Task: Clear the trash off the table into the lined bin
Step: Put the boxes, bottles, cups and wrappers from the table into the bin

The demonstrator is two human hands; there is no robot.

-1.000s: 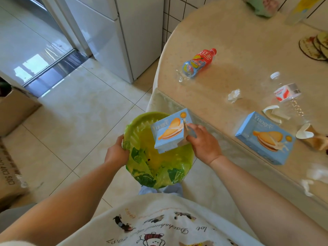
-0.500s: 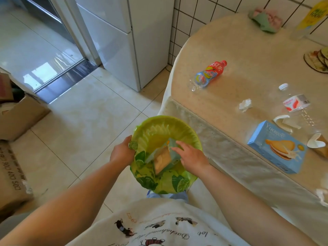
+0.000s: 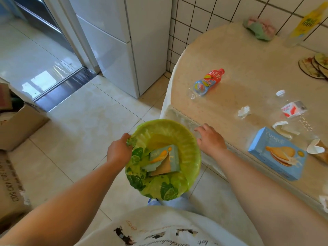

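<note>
Bin (image 3: pixel 192 144) with green liner | left grip (image 3: pixel 119 151) holds its rim | biscuit box (image 3: pixel 164 159) inside, just right of it | right grip (image 3: pixel 209 139) wide, empty, over tabletop (image 3: pixel 239 68) edge | second box (image 3: pixel 276 153) right of it reads "Yuogee"

The left hand (image 3: pixel 119 150) is closed on the near-left rim of the lined bin (image 3: pixel 177 129), fingers curled over the edge, its bare forearm running back toward the lower left; the right hand (image 3: pixel 211 138) hangs just beside the bin's right rim, palm down, fingers spread and empty, apart from the rim as far as can be seen; its forearm slants away to the lower right.
</note>
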